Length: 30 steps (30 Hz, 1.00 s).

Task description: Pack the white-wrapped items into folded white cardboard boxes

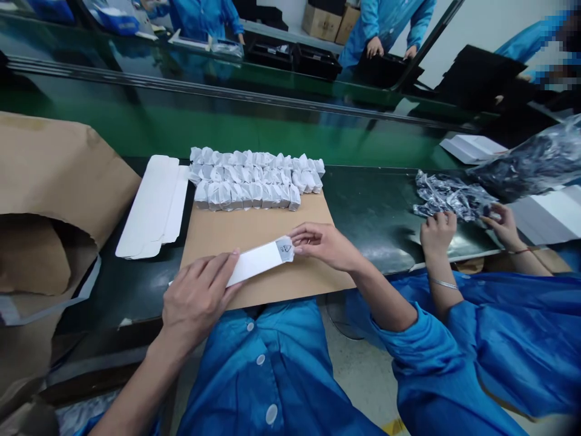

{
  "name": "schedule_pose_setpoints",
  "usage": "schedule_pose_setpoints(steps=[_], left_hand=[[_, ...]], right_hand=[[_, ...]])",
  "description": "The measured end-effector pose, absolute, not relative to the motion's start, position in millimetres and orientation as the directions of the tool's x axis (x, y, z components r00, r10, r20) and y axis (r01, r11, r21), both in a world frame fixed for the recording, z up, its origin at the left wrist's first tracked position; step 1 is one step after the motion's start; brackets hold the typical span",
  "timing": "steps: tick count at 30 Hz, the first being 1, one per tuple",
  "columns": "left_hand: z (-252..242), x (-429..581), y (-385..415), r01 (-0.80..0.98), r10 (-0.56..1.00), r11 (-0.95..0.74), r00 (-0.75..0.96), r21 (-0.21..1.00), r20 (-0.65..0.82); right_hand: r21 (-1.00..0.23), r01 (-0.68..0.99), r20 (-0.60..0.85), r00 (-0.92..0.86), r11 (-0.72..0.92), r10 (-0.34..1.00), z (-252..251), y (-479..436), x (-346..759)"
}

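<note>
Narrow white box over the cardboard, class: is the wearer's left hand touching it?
Touching. The head view shows the left hand gripping the narrow white box, its fingers lying across it.

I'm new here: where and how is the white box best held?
Probably across its width near the left end, from the left, as the left hand does: the box is long and slim, with a wrapped piece at its right end.

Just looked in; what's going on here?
The left hand grips a slim white box, and the right hand is at the wrapped piece showing at its end. Similar wrapped pieces sit in rows on a cardboard sheet, beside flat white cartons. To the right, a co-worker's hands are at a plastic-wrapped pile.
</note>
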<state>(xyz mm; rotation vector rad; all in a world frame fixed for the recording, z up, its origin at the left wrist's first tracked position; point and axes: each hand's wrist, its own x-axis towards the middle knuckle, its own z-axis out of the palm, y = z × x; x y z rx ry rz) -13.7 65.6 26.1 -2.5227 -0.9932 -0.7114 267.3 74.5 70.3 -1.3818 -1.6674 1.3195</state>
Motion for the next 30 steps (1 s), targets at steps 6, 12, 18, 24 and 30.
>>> schedule_pose_setpoints(steps=[6,12,18,24,30], left_hand=[[25,-4,63,0.714,0.525,-0.690,0.606,-0.118,0.598],[27,-4,63,0.729,0.536,-0.675,0.593,-0.117,0.601],[30,-8,60,0.673,0.473,-0.729,0.625,-0.122,0.621],[30,-2,58,0.661,0.480,-0.746,0.621,-0.084,0.620],[42,32,51,0.682,0.536,-0.731,0.556,0.020,0.636]], right_hand=[[-0.952,0.303,-0.083,-0.144,-0.036,0.986,73,72,257],[-0.958,0.176,-0.265,-0.246,-0.226,0.932,87,65,261],[-0.920,0.021,-0.338,-0.546,-0.390,0.767,78,53,268],[-0.929,0.169,-0.371,-0.396,-0.330,0.840,91,30,249],[-0.976,0.158,-0.152,0.003,-0.151,0.988,96,34,261]])
